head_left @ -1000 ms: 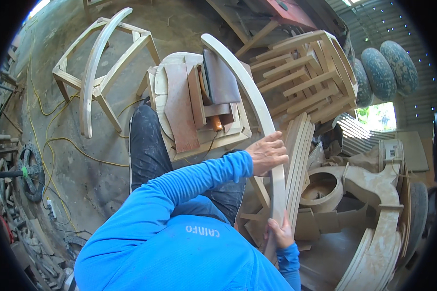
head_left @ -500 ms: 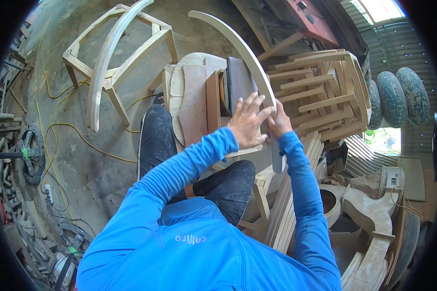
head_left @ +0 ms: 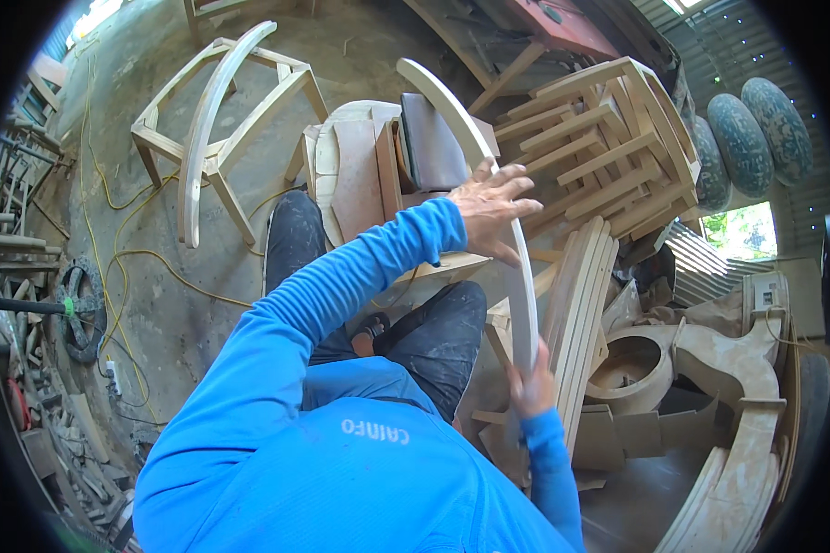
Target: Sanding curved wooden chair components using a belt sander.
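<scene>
A long, curved, pale wooden piece (head_left: 446,112) slants across the space in front of me, its far end pointing up and left. My left hand (head_left: 492,214) lies over its middle with fingers spread apart, touching the wood. Lower down, my right hand (head_left: 532,385) wraps round the near end, slightly blurred by motion. Beyond my left wrist stands a wooden stand or seat with a rounded pale top (head_left: 341,138). A dark flat pad (head_left: 433,147) leans on its right side, partly behind the curved piece.
A wooden frame (head_left: 263,124) stands at the left, with another curved piece (head_left: 201,138) across it. To the right are stacked wooden frames (head_left: 609,147), long strips (head_left: 576,313) and a carved pale part (head_left: 733,355). A yellow cord (head_left: 189,284) runs over the floor.
My right hand has slid down toward me to the curved piece's near end. The left hand has shifted right, its fingers spread, and the wood's far end sits lower in view.
</scene>
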{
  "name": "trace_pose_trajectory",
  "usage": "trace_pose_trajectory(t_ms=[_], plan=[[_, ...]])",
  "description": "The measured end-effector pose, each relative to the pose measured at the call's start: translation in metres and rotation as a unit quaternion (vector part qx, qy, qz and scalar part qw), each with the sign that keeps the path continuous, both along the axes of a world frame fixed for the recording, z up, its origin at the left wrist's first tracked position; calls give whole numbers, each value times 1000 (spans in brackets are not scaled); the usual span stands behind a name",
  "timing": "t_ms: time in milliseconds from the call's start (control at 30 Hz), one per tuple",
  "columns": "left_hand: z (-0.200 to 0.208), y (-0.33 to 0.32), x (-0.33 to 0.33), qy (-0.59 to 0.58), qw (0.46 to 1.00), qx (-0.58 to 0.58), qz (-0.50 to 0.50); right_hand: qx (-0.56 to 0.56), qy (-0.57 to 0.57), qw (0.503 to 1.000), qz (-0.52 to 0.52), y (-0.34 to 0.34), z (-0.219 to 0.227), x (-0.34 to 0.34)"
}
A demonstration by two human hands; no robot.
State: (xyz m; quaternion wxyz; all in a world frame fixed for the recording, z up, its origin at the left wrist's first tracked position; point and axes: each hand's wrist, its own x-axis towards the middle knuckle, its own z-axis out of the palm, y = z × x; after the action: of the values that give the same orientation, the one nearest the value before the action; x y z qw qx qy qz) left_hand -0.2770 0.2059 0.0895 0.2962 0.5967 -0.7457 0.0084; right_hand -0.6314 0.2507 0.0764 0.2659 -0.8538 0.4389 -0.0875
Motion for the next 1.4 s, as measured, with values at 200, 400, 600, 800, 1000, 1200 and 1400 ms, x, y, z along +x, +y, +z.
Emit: trace_pose_trajectory(t_ms=[200, 400, 600, 800, 1000, 1200, 1400], plan=[[27, 0, -40, 4, 998, 60, 3, -76, 29, 996, -40, 69, 35, -93], [13, 5, -36, 98, 993, -9, 59, -175, 87, 980, 22, 37, 53, -95], [-29, -43, 54, 107, 987, 10, 121, -206, 131, 966, 90, -47, 40, -6], [-76, -107, 181, 92, 930, 143, 327, -206, 174, 953, 137, -147, -7, 163], [-79, -51, 63, 208, 935, -105, 266, -316, 217, 905, 186, -227, -11, 334], [-86, 20, -6, 641, 753, -28, 147, -338, 163, 905, 202, -194, 5, 293], [-65, 38, 17, 874, 455, 94, 140, -268, 155, 935, 175, -84, 30, 66]])
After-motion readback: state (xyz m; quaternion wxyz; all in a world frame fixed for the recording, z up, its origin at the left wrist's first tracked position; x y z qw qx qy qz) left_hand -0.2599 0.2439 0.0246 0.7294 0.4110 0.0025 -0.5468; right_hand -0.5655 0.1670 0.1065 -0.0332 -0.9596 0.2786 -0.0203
